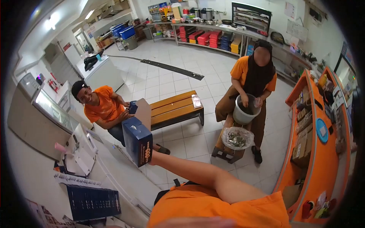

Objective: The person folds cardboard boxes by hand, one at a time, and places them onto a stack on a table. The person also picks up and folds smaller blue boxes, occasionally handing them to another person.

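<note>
My right arm stretches across to the left, and my right hand (pixel 153 158) is at the lower edge of a dark blue cardboard box (pixel 137 140) with white and orange print. The box is held upright, its pale inner flap (pixel 142 112) standing up. Most of my fingers are hidden by the box. A blurred strip of my left hand (pixel 201 222) shows at the bottom edge, in front of my orange shirt; its fingers cannot be made out. Behind the box a seated person (pixel 100 104) in orange holds a small dark blue item (pixel 133 107).
A wooden bench (pixel 173 108) stands beyond the box. To the right, a person (pixel 253 76) reaches into a white bucket (pixel 245 114), near a plastic-wrapped bowl (pixel 237 138) on a low bench. An orange shelf (pixel 287 159) lines the right; a white counter (pixel 114 174) runs left.
</note>
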Available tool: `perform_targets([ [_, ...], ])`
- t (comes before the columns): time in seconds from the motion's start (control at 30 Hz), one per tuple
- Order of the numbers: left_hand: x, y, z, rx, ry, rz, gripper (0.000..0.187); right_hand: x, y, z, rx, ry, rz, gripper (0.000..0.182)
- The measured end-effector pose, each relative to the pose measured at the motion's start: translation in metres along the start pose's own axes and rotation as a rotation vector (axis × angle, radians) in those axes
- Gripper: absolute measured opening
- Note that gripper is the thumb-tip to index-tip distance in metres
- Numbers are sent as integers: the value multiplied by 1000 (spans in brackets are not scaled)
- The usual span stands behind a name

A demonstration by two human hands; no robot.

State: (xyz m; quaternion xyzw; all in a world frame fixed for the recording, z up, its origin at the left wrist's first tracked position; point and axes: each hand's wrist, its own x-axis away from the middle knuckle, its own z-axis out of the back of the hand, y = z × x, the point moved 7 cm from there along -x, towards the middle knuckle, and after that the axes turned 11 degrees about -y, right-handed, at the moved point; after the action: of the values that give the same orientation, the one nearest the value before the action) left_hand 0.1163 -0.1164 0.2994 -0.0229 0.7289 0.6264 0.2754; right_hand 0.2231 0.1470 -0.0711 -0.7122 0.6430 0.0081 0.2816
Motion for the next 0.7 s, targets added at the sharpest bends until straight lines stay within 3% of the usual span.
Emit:
perform_targets([
  [0.03, -7, -2, -8, 4, -11, -50, 117, 2, 4, -1, 4, 3, -6, 36],
  [0.17, -19, -5, -15, 381, 320, 263, 97, 4, 31, 6, -52, 7, -38, 35],
  [0.23, -4, -33, -6, 554, 153, 237, 104, 7, 17, 8, -53, 11, -4, 35],
  [0.3, 52, -75, 45, 498, 72, 129, 123, 11, 15, 15, -92, 2, 32, 35],
  [0.33, 84, -80, 68, 358, 199, 137, 131, 11, 17, 18, -124, -21, 38, 35],
  [0.43, 201, -89, 118, 109, 850, 131, 83, 30, 25, 42, -246, -119, 7, 35],
  [0.47, 229, -88, 115, 84, 906, 110, 83, 45, 32, 48, -188, 237, -63, 37],
  [0.5, 261, -83, 115, 76, 1063, 48, 71, 67, 38, 49, -141, 589, -149, 39],
  [0.53, 289, -74, 114, 66, 1214, -17, 59, 66, 53, 117, -185, 346, -131, 42],
  [0.63, 327, -50, 88, 58, 1291, -131, 47, 82, 78, 143, -472, -175, -336, 41],
  [0.7, 352, -34, 79, 24, 1387, -198, 36, 84, 79, 142, 93, 556, -348, 42],
])
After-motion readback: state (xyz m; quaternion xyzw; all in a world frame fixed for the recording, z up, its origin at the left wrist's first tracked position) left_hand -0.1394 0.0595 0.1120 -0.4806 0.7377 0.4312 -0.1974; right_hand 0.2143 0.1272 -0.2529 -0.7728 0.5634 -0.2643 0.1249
